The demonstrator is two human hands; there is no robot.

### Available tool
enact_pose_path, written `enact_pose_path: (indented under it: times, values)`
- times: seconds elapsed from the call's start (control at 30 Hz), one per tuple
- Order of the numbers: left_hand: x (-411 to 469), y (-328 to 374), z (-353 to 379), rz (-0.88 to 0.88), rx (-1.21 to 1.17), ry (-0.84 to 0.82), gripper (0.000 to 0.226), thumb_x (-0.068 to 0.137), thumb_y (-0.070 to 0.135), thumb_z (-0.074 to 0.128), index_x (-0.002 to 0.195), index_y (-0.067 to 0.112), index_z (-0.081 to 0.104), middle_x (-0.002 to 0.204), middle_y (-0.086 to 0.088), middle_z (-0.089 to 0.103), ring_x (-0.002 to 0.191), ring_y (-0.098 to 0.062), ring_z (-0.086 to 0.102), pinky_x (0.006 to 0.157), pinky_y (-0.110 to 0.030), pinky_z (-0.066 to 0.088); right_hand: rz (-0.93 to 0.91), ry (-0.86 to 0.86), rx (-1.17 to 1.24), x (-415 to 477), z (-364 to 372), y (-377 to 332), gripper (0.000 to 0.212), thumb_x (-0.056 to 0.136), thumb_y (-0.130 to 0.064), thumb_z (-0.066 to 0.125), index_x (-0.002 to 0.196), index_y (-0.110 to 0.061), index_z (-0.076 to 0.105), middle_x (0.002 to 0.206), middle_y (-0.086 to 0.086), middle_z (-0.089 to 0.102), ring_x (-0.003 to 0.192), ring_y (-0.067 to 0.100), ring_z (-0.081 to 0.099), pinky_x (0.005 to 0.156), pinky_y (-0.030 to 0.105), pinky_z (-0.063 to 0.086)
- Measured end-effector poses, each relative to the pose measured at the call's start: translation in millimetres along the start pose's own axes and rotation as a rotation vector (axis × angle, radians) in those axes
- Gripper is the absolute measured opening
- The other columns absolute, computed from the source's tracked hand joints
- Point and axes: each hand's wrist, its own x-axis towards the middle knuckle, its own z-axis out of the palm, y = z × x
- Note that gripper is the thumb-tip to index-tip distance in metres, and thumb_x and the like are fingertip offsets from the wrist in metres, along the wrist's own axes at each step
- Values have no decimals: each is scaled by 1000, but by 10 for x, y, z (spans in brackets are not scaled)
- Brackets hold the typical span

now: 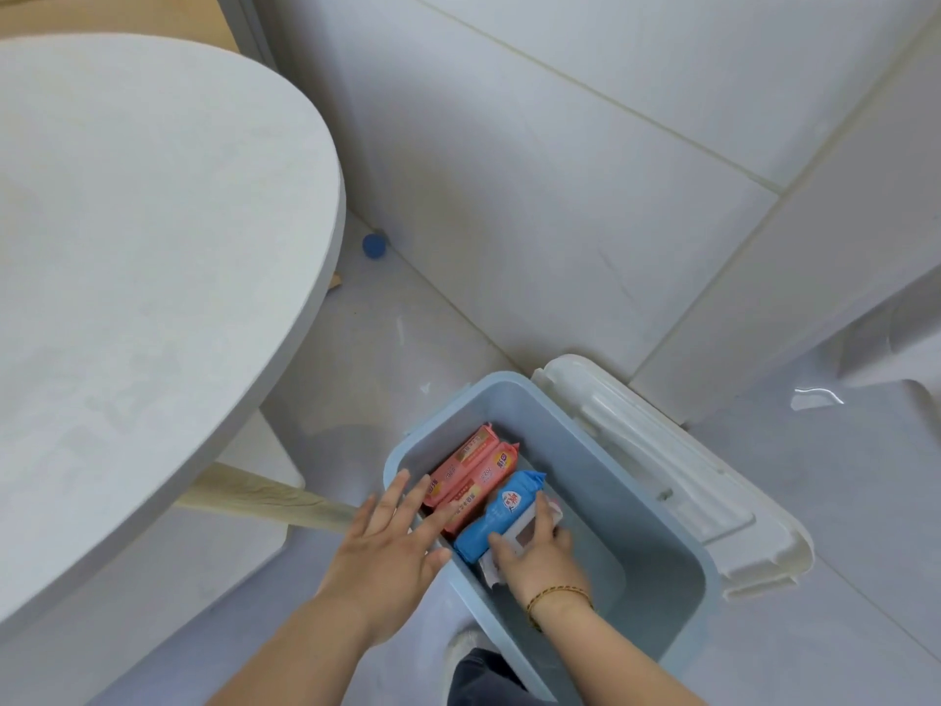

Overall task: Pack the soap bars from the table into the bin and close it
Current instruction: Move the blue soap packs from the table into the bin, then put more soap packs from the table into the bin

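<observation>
Through the head camera we look down on our two bare hands at an open bin (pixel 657 507), pale blue, standing on the floor (pixel 814 527).

Our left hand (pixel 392 542) reaches over the bin's near-left rim. Its fingers (pixel 399 489) are straight and spread apart, gripping nothing. Their tips lie at the near ends of two pink bars (pixel 461 466); we cannot tell whether they press on them. The pink bars lie side by side along the bin's left wall, stretching away from those fingertips.

Our right hand (pixel 540 557) is inside the bin, a bracelet (pixel 557 596) on its wrist. Its fingers (pixel 545 512) are curled and clamped on a white bar (pixel 527 535), with the thumb on the near side. Just left of these fingers, and touching the white bar, lies a blue bar (pixel 504 512), which rests against the nearer pink bar. So the four bars sit in a row in the left half of the bin. To the right of the right fingers the bin's bottom is bare.

The white lid (pixel 662 476) hangs open beyond the right fingers, off the bin's far-right edge and against the tiled wall (pixel 560 196).

Well to the left of the left fingers is the round pale counter (pixel 153 247). Beyond its edge, a small blue ball (pixel 374 245) lies on the floor by the wall.
</observation>
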Motion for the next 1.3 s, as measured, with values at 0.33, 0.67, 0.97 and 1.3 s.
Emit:
enact_pose_path:
  times: [0.33,0.67,0.97,1.3]
  values:
    - [4,9,-20,5,-8,15,48,97,40,13,143,33,-1,154,1,-16,131,-14,-32,112,-33,-13,-62,-103,110,261,-222,-220,62,92,-31,45,144,-21,12,138,5,47,113,21,55,80,25,46]
    - [-45,45,-130,-35,5,-10,56,96,44,22,144,25,1,156,1,-6,140,-18,-19,115,-35,-6,-137,-97,58,82,-540,-292,46,96,-27,39,138,-9,32,135,13,48,116,24,53,91,26,42]
    - [-769,280,-740,-49,-227,288,40,94,37,38,134,32,36,137,7,47,124,-13,42,99,-26,35,-339,-58,52,-562,-1055,-584,24,91,-13,48,98,2,65,88,8,60,82,16,53,79,31,50]
    - [-2683,91,-1338,97,-239,905,23,83,35,49,95,31,69,92,17,72,86,2,60,71,-8,42,-779,-96,97,-2006,-1446,-1542,23,88,-4,53,70,-14,63,67,-4,66,64,10,62,50,5,49]
